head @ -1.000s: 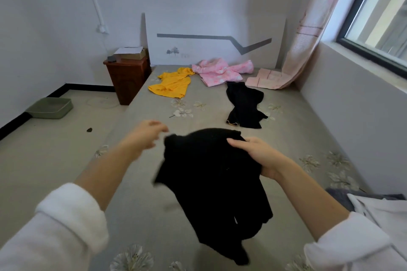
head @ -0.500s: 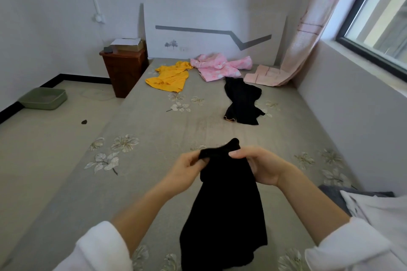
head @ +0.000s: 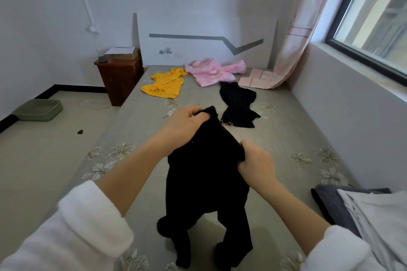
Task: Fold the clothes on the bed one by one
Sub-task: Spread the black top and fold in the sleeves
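A black garment [head: 207, 178] hangs above the bed [head: 136, 130] between my two hands. My left hand [head: 184, 124] grips its upper far edge. My right hand [head: 256, 160] grips its right edge, lower and closer to me. The lower part of the garment dangles in two dark lobes near the bed's front. Farther up the bed lie another black garment [head: 239, 105], a yellow garment [head: 165, 82] and a pink garment [head: 214, 71].
A folded grey and white pile [head: 361, 211] lies on the bed at the right front. A brown nightstand [head: 120, 77] stands left of the bed, a green tray [head: 37, 109] on the floor. The wall and window sill [head: 356, 66] run along the right.
My hands have moved apart along the black garment: the left went up and farther away, the right came lower and closer. The garment now hangs wider between them.
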The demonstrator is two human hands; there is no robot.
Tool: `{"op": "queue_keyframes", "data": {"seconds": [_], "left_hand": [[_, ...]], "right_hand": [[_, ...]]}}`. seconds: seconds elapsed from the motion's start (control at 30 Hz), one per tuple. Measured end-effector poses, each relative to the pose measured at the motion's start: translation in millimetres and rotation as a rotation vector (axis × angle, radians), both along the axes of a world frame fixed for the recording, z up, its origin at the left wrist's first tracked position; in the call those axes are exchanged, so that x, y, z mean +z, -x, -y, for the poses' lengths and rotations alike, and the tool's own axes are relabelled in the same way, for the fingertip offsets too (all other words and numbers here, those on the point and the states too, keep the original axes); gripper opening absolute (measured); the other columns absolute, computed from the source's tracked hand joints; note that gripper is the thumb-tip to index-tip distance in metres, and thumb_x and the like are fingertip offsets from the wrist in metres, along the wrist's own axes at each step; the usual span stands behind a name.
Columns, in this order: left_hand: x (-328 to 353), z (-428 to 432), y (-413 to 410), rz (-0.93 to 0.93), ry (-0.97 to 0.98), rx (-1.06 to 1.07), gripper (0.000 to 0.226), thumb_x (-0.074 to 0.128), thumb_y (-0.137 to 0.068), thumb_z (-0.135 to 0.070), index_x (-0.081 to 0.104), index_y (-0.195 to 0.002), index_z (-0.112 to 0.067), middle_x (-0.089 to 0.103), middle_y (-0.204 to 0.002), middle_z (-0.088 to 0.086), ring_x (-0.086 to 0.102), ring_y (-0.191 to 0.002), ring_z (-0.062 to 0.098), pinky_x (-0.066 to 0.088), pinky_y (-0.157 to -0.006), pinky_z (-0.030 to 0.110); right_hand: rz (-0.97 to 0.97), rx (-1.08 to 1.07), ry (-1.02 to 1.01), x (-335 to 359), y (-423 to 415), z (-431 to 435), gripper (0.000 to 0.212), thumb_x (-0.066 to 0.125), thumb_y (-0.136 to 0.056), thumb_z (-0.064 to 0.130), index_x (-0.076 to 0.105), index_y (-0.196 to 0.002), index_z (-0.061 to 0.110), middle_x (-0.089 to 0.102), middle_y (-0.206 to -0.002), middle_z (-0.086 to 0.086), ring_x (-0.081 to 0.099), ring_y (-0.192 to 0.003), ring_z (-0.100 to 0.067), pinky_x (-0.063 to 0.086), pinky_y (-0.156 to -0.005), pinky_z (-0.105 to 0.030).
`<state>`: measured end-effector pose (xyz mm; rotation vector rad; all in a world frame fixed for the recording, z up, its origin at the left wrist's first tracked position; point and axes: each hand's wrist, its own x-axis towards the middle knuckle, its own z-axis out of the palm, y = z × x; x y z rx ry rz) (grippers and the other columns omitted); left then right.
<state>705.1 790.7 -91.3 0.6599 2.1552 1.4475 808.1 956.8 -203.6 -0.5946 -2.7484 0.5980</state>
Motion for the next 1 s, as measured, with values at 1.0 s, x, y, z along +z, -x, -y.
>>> {"op": "queue_keyframes", "data": {"seconds": [1.0], "left_hand": [[-14.5,77.6,166.6,0.141,0.359,0.569,0.026,0.039,-0.098,-0.012,0.054,-0.118,-0.003,0.06,-0.082,0.019,0.064,-0.058,0.031,0.054,-0.049,0.033]], "right_hand": [[0.23,-0.499,-0.013,84.5,65.7,-138.9,0.025,0.043,-0.092,0.013,0.06,-0.109,0.007,0.061,-0.107,-0.019,0.063,-0.091,-0.036,0.055,-0.077,-0.04]]}}
